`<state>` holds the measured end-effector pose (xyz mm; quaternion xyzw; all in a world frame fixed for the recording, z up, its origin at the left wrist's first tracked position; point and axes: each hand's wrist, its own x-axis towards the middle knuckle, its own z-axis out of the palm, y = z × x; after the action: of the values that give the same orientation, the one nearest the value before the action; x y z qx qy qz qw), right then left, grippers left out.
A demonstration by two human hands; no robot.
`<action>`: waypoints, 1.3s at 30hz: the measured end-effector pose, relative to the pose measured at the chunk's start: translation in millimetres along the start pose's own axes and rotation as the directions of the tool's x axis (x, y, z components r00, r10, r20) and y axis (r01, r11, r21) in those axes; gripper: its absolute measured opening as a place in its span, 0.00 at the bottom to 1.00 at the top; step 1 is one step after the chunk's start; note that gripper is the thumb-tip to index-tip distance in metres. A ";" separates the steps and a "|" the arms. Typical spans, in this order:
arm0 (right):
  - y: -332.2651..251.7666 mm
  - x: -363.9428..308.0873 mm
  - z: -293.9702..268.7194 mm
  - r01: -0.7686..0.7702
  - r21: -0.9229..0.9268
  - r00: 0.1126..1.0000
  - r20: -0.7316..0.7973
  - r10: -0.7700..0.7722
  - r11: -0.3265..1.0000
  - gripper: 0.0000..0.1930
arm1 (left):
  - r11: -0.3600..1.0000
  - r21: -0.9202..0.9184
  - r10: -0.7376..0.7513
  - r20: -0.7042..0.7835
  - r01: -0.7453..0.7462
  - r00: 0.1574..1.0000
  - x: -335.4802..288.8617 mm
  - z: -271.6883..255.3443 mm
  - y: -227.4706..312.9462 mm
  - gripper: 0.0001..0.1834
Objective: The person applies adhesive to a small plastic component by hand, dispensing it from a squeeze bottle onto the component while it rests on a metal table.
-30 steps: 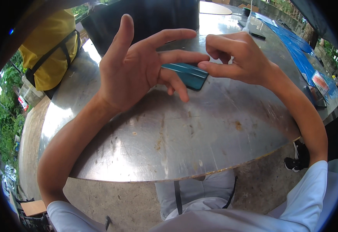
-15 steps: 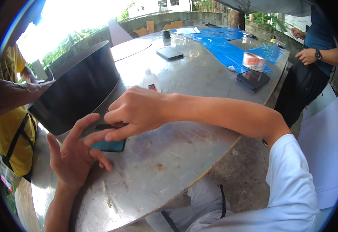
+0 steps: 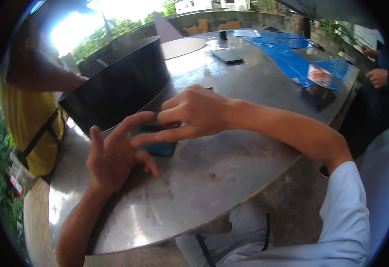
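My left hand point(image 3: 116, 158) is held above the metal table with its palm turned up and its fingers spread. Close against it, my right hand point(image 3: 196, 111) has curled fingers, and one straight digit reaches to the left hand's fingers. Whether anything small lies inside the right hand's curl is hidden. Below both hands a teal flat case point(image 3: 161, 149), phone-sized, lies on the table, partly covered by them. Just beyond stands a large black curved sheet point(image 3: 119, 80) bent into an open ring.
A person in a yellow garment point(image 3: 32, 120) stands at the left, one arm at the ring. The metal table point(image 3: 190, 191) carries a dark flat box point(image 3: 228, 57), blue sheeting point(image 3: 279, 53) and a tape roll point(image 3: 319, 75) on a black device point(image 3: 317, 96). Another person's hand point(image 3: 376, 78) shows at right.
The view has swung left, so the table and things appear farther right. My hands keep nearly the same pose. A white bottle beyond my right hand has gone out of sight behind it.
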<state>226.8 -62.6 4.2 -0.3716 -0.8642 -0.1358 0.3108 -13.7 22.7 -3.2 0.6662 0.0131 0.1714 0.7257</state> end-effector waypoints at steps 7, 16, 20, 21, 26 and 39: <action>-3.7 1.6 1.1 -0.045 -0.004 0.997 0.063 0.045 0.999 0.17 | 0.997 0.070 0.005 0.025 -0.006 1.000 -1.4 -1.3 4.8 0.57; -5.5 2.5 -1.1 -0.047 0.024 0.997 0.064 0.046 0.999 0.20 | 0.994 0.110 0.021 0.007 -0.022 1.000 -2.6 -4.3 5.9 0.58; -3.6 0.4 2.2 -0.010 0.022 0.999 0.040 0.009 1.000 0.21 | 0.999 0.046 0.013 0.041 -0.015 0.999 -2.1 -6.1 5.4 0.58; -2.7 0.1 -0.2 -0.008 0.029 0.999 0.043 0.006 1.000 0.21 | 1.000 0.015 0.015 0.047 -0.015 0.999 -2.7 -6.3 5.3 0.59; -0.7 -1.2 -4.3 0.304 -0.180 0.949 -0.030 -0.314 0.936 0.19 | 0.999 -0.041 -0.017 0.086 0.020 0.996 -1.1 0.3 5.7 0.54; -14.6 0.1 -17.1 0.569 -0.047 0.822 0.034 -0.568 0.821 0.27 | 0.964 -0.225 -0.049 0.362 0.138 0.931 -4.7 24.8 4.9 0.42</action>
<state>223.6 -80.5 17.4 -0.1070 -0.9344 -0.2427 0.2380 -13.2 -2.2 3.4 0.5891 -0.1068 0.0142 0.8008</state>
